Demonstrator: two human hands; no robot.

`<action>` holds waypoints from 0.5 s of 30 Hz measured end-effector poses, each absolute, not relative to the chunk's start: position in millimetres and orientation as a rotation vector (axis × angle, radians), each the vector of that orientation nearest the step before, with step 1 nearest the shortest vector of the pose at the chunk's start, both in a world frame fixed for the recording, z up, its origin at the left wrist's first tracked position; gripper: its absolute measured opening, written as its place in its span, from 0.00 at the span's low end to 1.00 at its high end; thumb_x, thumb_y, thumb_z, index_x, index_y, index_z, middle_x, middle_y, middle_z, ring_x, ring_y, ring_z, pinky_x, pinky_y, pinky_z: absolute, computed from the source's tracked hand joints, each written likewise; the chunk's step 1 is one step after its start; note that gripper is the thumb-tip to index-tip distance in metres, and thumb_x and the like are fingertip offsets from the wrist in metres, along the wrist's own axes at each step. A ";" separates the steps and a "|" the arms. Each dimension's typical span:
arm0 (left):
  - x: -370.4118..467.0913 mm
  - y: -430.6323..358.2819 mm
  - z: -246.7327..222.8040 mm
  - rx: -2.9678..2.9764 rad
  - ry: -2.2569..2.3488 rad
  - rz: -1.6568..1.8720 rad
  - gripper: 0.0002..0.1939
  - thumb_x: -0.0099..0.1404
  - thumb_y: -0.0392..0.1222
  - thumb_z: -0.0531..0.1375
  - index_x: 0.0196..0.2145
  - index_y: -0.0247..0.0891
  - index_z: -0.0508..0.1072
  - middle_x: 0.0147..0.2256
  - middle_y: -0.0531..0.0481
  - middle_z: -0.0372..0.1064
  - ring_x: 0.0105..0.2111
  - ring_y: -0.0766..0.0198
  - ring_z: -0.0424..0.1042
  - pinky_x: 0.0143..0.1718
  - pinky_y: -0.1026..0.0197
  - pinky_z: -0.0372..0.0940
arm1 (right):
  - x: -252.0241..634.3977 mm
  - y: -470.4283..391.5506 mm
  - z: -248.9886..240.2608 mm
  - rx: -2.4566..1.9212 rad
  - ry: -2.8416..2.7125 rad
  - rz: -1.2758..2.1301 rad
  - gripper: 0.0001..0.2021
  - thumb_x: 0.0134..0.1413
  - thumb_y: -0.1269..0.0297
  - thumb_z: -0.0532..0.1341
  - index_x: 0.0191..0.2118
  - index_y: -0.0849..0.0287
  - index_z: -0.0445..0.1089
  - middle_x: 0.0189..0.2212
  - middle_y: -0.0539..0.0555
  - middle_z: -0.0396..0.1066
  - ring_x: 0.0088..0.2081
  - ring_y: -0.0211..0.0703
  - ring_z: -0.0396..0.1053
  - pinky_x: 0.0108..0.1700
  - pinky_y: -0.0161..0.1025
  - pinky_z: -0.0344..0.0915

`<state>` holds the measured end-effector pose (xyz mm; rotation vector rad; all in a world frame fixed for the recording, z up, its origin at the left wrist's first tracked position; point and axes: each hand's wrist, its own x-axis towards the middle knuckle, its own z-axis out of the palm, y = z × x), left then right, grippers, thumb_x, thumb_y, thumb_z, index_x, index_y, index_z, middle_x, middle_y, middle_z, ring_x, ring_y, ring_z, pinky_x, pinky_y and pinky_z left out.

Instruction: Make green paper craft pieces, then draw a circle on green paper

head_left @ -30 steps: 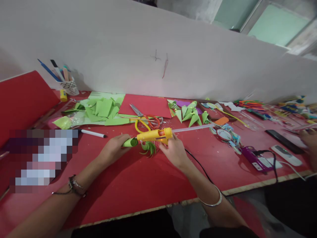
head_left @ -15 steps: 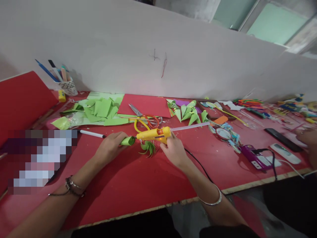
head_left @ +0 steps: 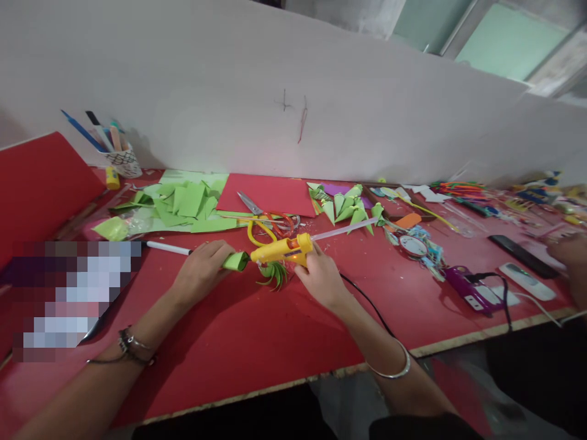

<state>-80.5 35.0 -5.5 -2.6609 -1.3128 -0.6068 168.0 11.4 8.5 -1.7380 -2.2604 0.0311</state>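
Glue gun (head_left: 282, 249), yellow, is held over the middle of the red tabletop (head_left: 257, 354), its nozzle pointing left at the open end of a rolled green paper (head_left: 235, 261); whether the tip touches the paper cannot be told. The right hand (head_left: 323, 275) has its grip closed around the gun's handle, and the left hand (head_left: 204, 269) has its grip clamped on the far end of the roll. A translucent glue stick (head_left: 346, 229) juts from the back of the gun, and a black cord (head_left: 367, 299) runs beside the right forearm. Just below the gun lies a curled green paper fringe (head_left: 275, 276). Behind it are scissors with yellow handles (head_left: 262, 235), next to a red-handled pair (head_left: 287, 225) whose blades rest on a red sheet (head_left: 270, 194). Green paper cones (head_left: 351, 211) lie to the right of that sheet, and loose green pieces (head_left: 186, 200) are heaped to its left. A white marker (head_left: 169, 248) lies near the left hand. Farther out, a patterned cup (head_left: 123, 162) holds pens at the back left, a purple power block (head_left: 472, 290) sits at the right, and another person's hand (head_left: 568, 250) shows blurred at the right edge.
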 end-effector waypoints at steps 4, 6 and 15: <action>-81.2 35.0 -5.3 -2.644 -1.308 -0.588 0.05 0.60 0.40 0.52 0.30 0.36 0.64 0.28 0.48 0.64 0.28 0.62 0.62 0.27 0.62 0.55 | 167.7 11.1 8.6 -1.733 -2.265 0.041 0.17 0.49 0.68 0.48 0.46 0.64 0.60 0.37 0.59 0.66 0.26 0.40 0.66 0.26 0.35 0.53; -81.5 35.1 -5.5 -2.636 -1.314 -0.571 0.05 0.60 0.40 0.52 0.30 0.36 0.64 0.28 0.48 0.64 0.28 0.62 0.62 0.27 0.62 0.55 | 167.3 11.2 8.7 -1.732 -2.262 0.059 0.17 0.49 0.69 0.49 0.46 0.64 0.60 0.37 0.59 0.66 0.25 0.40 0.66 0.25 0.35 0.53; -81.4 35.0 -3.4 -2.615 -1.311 -0.574 0.05 0.59 0.40 0.52 0.32 0.37 0.64 0.29 0.47 0.65 0.29 0.59 0.62 0.28 0.61 0.55 | 167.8 11.3 6.8 -1.638 -2.157 0.212 0.15 0.47 0.69 0.51 0.43 0.61 0.62 0.33 0.57 0.67 0.29 0.43 0.67 0.28 0.36 0.58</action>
